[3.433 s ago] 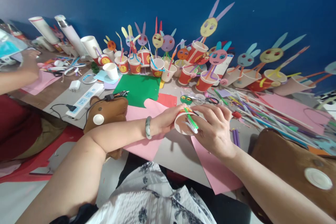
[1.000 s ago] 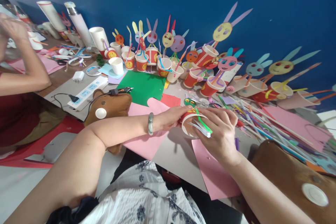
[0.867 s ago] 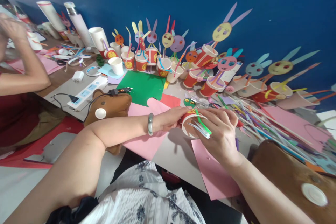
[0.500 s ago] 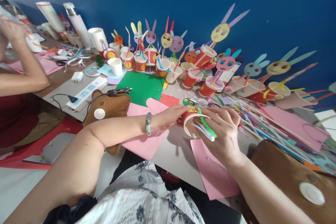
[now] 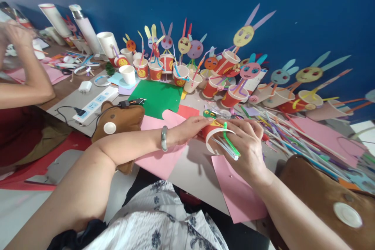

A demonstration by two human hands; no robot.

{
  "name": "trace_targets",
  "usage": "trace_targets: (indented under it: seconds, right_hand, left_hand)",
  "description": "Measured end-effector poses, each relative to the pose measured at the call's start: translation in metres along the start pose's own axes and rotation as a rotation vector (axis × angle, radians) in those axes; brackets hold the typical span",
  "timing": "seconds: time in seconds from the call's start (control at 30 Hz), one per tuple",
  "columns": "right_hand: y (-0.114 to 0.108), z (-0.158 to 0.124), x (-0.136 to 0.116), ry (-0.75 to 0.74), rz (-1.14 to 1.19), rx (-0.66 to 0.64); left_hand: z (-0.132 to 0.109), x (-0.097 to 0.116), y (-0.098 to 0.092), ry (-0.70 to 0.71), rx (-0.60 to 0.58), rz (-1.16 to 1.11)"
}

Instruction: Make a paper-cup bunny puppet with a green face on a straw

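A red paper cup (image 5: 211, 131) is tipped toward me between my two hands, its white rim facing me. My left hand (image 5: 190, 128) presses against the cup's left side and base. My right hand (image 5: 247, 143) wraps round its right side, with some fingers hidden inside or behind the rim. A green pipe cleaner (image 5: 229, 143) and pale stems stick out through the cup's mouth. Just behind the cup lies a small green round face (image 5: 209, 114). Pink paper (image 5: 234, 191) lies below my right hand.
Decorated cups with rabbit faces (image 5: 250, 70) line the blue wall. Green paper (image 5: 158, 97) and a power strip (image 5: 96, 103) are to the left, a brown plush (image 5: 118, 119) below them. Many pipe cleaners (image 5: 290, 136) lie at right, beside another brown plush (image 5: 319, 191). Another person's arm (image 5: 26, 82) is far left.
The green pipe cleaner and the stems in the cup have shifted slightly. Both hands stay on the cup, almost unmoved.
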State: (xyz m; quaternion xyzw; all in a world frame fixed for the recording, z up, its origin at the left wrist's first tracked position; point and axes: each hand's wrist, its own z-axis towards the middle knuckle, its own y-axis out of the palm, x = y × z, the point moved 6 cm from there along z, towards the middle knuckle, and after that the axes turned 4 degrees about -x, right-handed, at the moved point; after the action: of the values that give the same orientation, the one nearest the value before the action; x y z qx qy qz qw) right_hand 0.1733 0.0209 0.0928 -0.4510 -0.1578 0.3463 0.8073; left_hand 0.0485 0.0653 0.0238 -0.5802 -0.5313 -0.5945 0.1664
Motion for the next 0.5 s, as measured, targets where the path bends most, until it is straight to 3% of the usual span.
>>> trace_targets:
  seconds: [0.27,0.5]
  right_hand:
    - [-0.001,0.0,0.003,0.011,0.018,0.045]
    - [-0.005,0.001,0.023,0.164,0.234,0.069]
  left_hand:
    - [0.009,0.0,-0.007,-0.047,0.048,-0.081]
    - [0.011,-0.001,-0.01,-0.121,-0.077,-0.09]
